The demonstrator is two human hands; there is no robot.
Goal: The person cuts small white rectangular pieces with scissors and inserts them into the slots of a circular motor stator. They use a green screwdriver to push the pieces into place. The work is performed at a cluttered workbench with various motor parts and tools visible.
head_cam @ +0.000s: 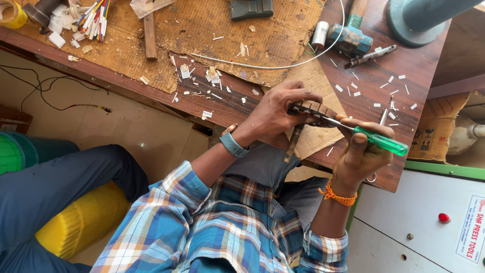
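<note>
We are looking down at a wooden workbench where 2 hands are working at the near edge. The left hand is clenching a small dark toothed part, fingers curling over its top and pressing it against the bench. The right hand is gripping the green handle of a screwdriver, whose thin metal shaft is running leftward to meet the part just beside the left fingertips. So the part is lying between the 2 hands, under the left grip and touching the screwdriver's tip.

We are judging the part to be small, stiff and light, with ridged edges that give some purchase; holding it from above by its flanks, as the left hand is doing, seems sound. What it is exactly we cannot tell, since the fingers are covering much of it. The screwdriver's handle is looking smooth and perhaps slippery, so a full wrap near its middle suits it.

Around them a hammer, a white wire, a bundle of coloured wires and scattered white scraps are lying on the bench, well apart from the hands.
</note>
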